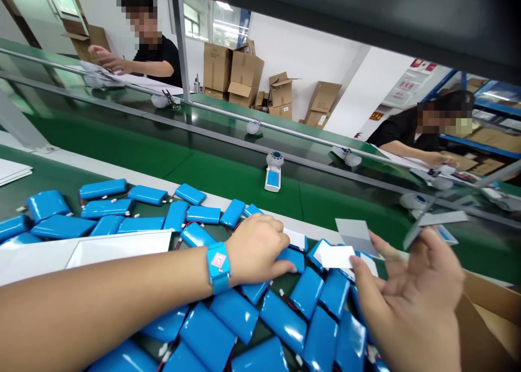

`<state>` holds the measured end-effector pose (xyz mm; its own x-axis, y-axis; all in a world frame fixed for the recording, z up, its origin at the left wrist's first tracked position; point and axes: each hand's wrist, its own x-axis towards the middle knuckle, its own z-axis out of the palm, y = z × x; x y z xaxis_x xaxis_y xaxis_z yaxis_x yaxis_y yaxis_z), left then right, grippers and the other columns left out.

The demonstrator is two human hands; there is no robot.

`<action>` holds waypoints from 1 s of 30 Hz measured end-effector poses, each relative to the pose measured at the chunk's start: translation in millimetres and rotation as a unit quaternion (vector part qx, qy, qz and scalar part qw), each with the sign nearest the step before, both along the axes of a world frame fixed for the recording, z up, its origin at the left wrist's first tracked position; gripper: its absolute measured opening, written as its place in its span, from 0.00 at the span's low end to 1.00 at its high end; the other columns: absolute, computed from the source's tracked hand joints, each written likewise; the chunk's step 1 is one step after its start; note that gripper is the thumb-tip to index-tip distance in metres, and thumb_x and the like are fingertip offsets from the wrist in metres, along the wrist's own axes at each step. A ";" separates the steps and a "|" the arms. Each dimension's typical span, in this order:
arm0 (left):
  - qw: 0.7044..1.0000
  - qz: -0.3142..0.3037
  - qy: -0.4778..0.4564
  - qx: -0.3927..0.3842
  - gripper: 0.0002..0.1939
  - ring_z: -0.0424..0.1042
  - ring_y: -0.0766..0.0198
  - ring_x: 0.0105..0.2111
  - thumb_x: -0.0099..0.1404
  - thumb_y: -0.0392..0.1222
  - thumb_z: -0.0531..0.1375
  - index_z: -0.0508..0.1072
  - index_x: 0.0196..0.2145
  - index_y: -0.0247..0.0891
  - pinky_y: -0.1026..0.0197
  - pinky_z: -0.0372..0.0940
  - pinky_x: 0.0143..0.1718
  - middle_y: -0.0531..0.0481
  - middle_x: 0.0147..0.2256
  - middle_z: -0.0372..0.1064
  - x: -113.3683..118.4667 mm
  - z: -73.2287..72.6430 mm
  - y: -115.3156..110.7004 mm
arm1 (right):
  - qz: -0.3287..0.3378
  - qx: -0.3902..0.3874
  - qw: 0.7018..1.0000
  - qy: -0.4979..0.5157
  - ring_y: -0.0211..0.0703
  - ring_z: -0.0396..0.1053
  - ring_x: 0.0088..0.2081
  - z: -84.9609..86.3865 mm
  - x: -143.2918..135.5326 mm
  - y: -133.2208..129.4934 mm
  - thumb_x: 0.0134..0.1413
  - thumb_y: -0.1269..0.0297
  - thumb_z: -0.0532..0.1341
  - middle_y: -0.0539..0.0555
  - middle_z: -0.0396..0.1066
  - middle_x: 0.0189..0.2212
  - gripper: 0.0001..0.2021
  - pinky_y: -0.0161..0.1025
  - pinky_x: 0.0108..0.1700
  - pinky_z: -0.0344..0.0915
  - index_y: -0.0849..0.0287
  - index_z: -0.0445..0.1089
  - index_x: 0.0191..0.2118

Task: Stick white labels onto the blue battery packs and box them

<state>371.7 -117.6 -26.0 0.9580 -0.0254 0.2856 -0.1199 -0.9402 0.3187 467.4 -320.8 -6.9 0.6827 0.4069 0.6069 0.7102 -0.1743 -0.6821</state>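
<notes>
Blue-wrapped packs [283,320] lie flat over much of the table [61,172], close together and at mixed angles, some touching; that spread probably leaves each one easy to reach from above. The left hand [258,250] rests palm down among them, its grip curled over a pack [293,259] near the middle; whether the fingers are clamped on it or merely touching, I cannot tell. The right hand [415,290], to the right, is turned partly upward, its grip closed on a small white piece [337,257], pinched by one end, seemingly so that most of its face is free. A grey-and-white piece [358,236] sits at the fingers behind it, and another pale piece [443,218] sticks out above the index finger; such fanning may keep them separate.

Thin red and black leads [290,302] run between the packs and could snag when one is lifted. At left, a white sheet [122,247] lies beyond the forearm, while an open carton [488,301] at the near right leaves the right arm less room.

On the far side, a white device [273,178] with a blue insert rests on the green belt [228,171]. Grey rails [195,129] cross behind it, separating this side from two co-workers [160,63] [401,128], one far left, one far right.
</notes>
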 end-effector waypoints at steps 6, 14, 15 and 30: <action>0.993 0.057 -0.031 -0.102 0.11 0.75 0.58 0.36 0.69 0.47 0.60 0.80 0.38 0.39 0.60 0.65 0.35 0.48 0.34 0.77 -0.2 -3.5 6.5 | 0.035 -0.045 0.998 -0.017 0.60 0.65 0.61 -18.4 -13.0 15.6 0.62 0.65 0.62 0.55 0.33 0.73 0.34 0.37 0.30 0.79 0.40 0.47 0.68; 0.981 0.064 -0.076 -0.165 0.10 0.73 0.61 0.41 0.70 0.37 0.54 0.75 0.42 0.39 0.61 0.65 0.41 0.51 0.40 0.77 1.4 -3.1 15.0 | 0.017 -0.086 0.995 -0.053 0.64 0.48 0.69 -22.1 -31.9 42.1 0.66 0.68 0.57 0.50 0.29 0.73 0.33 0.62 0.55 0.72 0.37 0.44 0.69; 0.983 0.054 -0.075 -0.160 0.09 0.73 0.60 0.42 0.69 0.37 0.54 0.74 0.42 0.39 0.60 0.65 0.43 0.51 0.40 0.76 0.9 -3.1 13.7 | 0.016 -0.087 0.994 -0.062 0.64 0.47 0.69 -23.5 -32.7 44.1 0.66 0.69 0.57 0.50 0.29 0.73 0.33 0.65 0.57 0.69 0.38 0.43 0.69; 0.996 0.036 -0.018 -0.073 0.16 0.67 0.49 0.45 0.63 0.46 0.64 0.71 0.47 0.39 0.47 0.64 0.45 0.46 0.43 0.70 1.3 -5.3 10.0 | 0.000 -0.299 0.907 -0.296 0.74 0.37 0.70 -24.0 -30.5 42.6 0.63 0.81 0.53 0.60 0.26 0.73 0.42 0.80 0.55 0.59 0.40 0.32 0.72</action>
<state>372.9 -107.6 -31.3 0.9449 0.0881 0.3152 -0.0671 -0.8904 0.4501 436.9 -278.1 -30.9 0.3086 0.7837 0.5390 0.9213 -0.3873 0.0356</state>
